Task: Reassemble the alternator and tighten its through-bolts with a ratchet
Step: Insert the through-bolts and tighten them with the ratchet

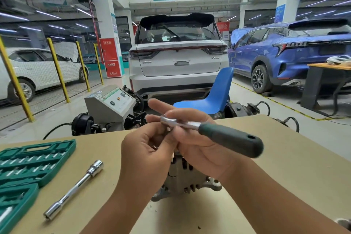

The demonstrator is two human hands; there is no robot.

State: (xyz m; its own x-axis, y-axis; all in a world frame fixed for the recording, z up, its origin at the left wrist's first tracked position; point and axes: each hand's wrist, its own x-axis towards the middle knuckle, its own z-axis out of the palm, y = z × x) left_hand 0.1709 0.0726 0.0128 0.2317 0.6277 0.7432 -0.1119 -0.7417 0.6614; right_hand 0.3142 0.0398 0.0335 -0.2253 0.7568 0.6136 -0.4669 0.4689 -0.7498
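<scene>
The alternator [187, 178] sits on the table [284, 157] right under both hands, closest to the person. It looks put together, but the hands hide its top, so the bolts cannot be seen.

Both hands are up in the air over it, working on the ratchet [214, 135]. The right hand [201, 150] is curled round the shiny neck of the ratchet, with the thumb pressing on the head. The dark green handle pokes out past the right hand and nobody grips it. The left hand [150, 142] has its fingers bent in under the ratchet head, pinching there. What it pinches is hidden. It may be a small socket, but I cannot tell.

What could go wrong? The ratchet is held only by its thin neck, and the long handle is the heavy part. It could tip and slip out, then land on the alternator below. If a small piece is being pushed on, it could go on crooked and pop off, or roll away.

Left of the left hand lie a long silver extension bar [76, 186] and the green tool case [28, 163]. Far beyond the hands stands a blue chair [214, 93].
</scene>
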